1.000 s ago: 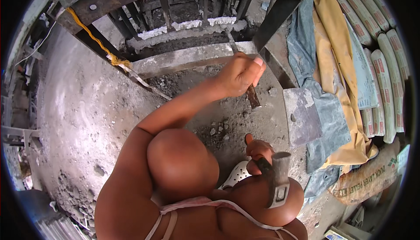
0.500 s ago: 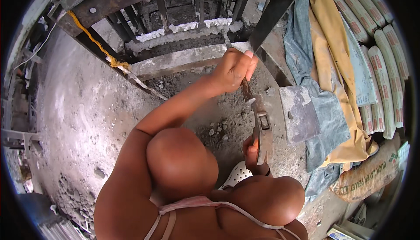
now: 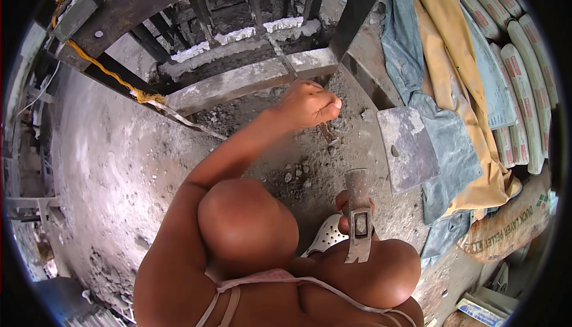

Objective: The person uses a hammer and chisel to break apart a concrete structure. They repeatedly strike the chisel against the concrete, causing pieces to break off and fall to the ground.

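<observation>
Left hand [image 3: 308, 105]: The fingers close firmly around the middle of a long metal chisel [image 3: 281, 55], the forearm stretched forward past the left knee [image 3: 247, 217].
Chisel: It runs through the closed fingers, its shaft slanting up and left beyond the knuckles and over a pale beam [image 3: 253, 84]; its worn butt end juts out below the hand, tipped toward the right.
Working tip: It meets the edge of a rough concrete strip [image 3: 199, 58] with a crumbly white rim, in front of dark metal bars [image 3: 253, 4]; whether it bites in cannot be told.
Right hand [image 3: 342, 200]: The fingers curl behind a hammer [image 3: 359, 220], holding it up; the head hides the handle and much of the grip.
Hammer: Its steel head hangs near the right knee [image 3: 387, 270], apart from the chisel's butt.
Floor [image 3: 107, 142]: Loose rubble [image 3: 298, 176] lies scattered between chisel and hammer.
Right side: A flat grey slab [image 3: 408, 148] overlaps blue-grey cloth [image 3: 456, 163]; tan cloth [image 3: 471, 133] and stacked sacks [image 3: 521, 89] lie beyond.
</observation>
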Available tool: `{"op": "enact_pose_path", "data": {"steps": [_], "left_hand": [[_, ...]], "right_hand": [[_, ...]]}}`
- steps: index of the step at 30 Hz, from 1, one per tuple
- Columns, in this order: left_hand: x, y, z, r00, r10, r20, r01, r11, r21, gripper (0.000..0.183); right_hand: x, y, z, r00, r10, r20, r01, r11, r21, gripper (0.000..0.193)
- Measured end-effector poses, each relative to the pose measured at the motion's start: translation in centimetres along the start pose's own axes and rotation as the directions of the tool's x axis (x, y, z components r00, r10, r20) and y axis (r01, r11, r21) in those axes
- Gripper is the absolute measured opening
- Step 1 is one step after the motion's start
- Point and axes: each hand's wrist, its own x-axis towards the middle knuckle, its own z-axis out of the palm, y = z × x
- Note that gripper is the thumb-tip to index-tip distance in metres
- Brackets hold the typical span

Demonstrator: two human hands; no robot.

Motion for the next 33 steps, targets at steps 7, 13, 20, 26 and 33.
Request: {"op": "enact_pose_path", "data": {"steps": [7, 13, 20, 26, 33], "left_hand": [[0.3, 2.8, -1.7, 0.997, 0.054, -0.048, -0.066, 0.956, -0.285, 0.04], [-0.4, 3.6, -2.4, 1.0, -0.001, -0.013, -0.002, 0.967, -0.253, 0.043], [-1.0, 6.6, -6.6, 0.972, -0.171, -0.163, 0.127, 0.959, -0.252, 0.057], [-2.6, 6.4, -8.9, 0.942, -0.199, -0.271, 0.167, 0.977, -0.137, 0.058], [-4.7, 5.3, -8.4, 0.883, -0.181, -0.433, 0.06, 0.959, -0.277, 0.058]], "right_hand": [[-0.6, -0.8, -0.4, 0.968, 0.243, -0.055, -0.224, 0.945, 0.24, 0.059], [-2.6, 2.1, -0.6, 0.977, 0.208, -0.051, -0.2, 0.971, 0.128, 0.065], [-2.3, 3.5, 1.3, 0.964, 0.162, -0.211, -0.056, 0.898, 0.436, 0.048], [-1.9, 4.4, 1.5, 0.986, 0.155, -0.062, -0.125, 0.931, 0.342, 0.041], [3.6, 0.4, 1.2, 0.981, -0.005, 0.194, -0.035, 0.978, 0.205, 0.043]]}}
